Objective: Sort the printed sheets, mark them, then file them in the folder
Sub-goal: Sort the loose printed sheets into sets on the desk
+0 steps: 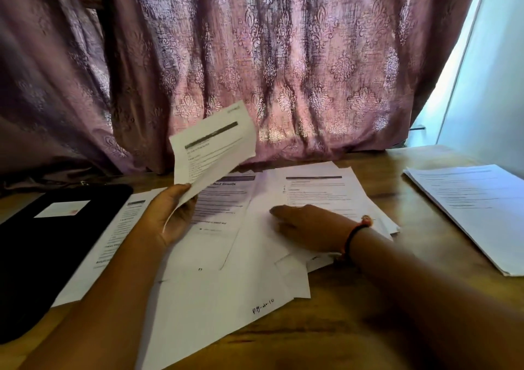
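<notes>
Two bare hands work over printed sheets on a wooden table (354, 313); positions are given relative to the black folder (42, 250).

- **Folder.** It lies closed and flat at the table's left side and carries a white label (61, 208) on its cover.
- **Left hand** (167, 216). Just right of the folder, its thumb and curled fingers pinch the lower edge of a single printed sheet (212, 146). This sheet is lifted clear of the table, bent along its length, with a dark header bar visible across the top.
- **Loose sheets** (226, 256). These lie fanned and overlapping on the table immediately right of the folder. The nearest one touches or slips under the folder's right edge; which of the two cannot be told. One sheet in the fan bears a handwritten note (263, 306) near its lower corner.
- **Right hand** (309, 225). Further right of the folder, it rests palm down on the fanned sheets with fingers extended and nothing gripped. A dark cord bracelet (354, 233) circles the wrist.
- **Separate stack of sheets** (467, 205). It sits squared up on the side of the table farthest from the folder, well apart from the fan.
- **Patterned mauve curtain** (255, 58). It hangs behind the folder and along the table's far edge.
</notes>
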